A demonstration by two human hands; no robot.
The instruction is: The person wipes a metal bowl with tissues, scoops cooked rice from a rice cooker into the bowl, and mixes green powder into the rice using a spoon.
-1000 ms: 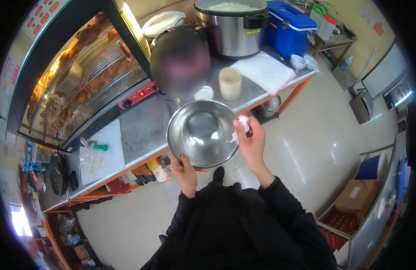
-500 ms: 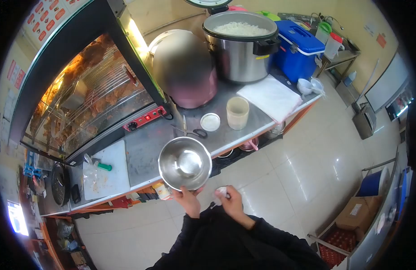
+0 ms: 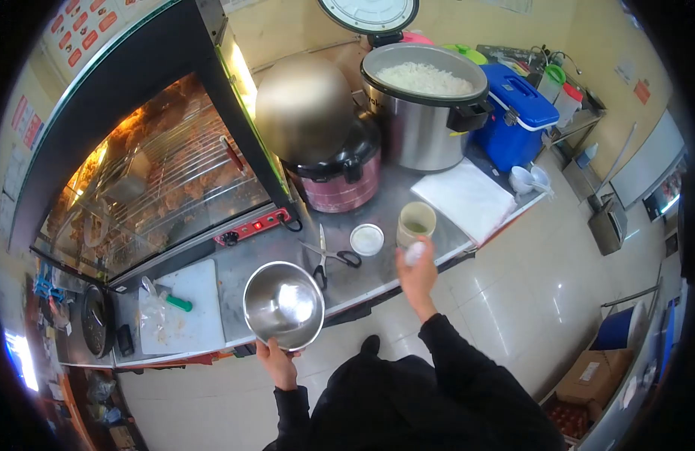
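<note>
My left hand (image 3: pixel 279 364) grips the near rim of a shiny steel mixing bowl (image 3: pixel 263 302), which is tilted toward me at the counter's front edge. Nothing shows inside the bowl. My right hand (image 3: pixel 419 278) pinches a small white rounded thing (image 3: pixel 415 253), too indistinct to name. That hand is just in front of a beige cup (image 3: pixel 404 231) with something greenish inside. Beside the cup lies a round white lid (image 3: pixel 367 240). Black-handled scissors (image 3: pixel 346 258) lie open on the counter between the bowl and the lid.
A lit food warmer (image 3: pixel 174 180) stands at left, with a white cutting board (image 3: pixel 197 301) before it. Behind are a pink cooker (image 3: pixel 340 188), partly covered by a blurred patch, and a large open cooker of rice (image 3: pixel 426 79). A white cloth (image 3: pixel 468 199) and blue cooler (image 3: pixel 513 120) sit right.
My right hand has moved forward and right, from near my body to the beige cup, with the white thing. My left hand and the bowl have shifted slightly left and nearer.
</note>
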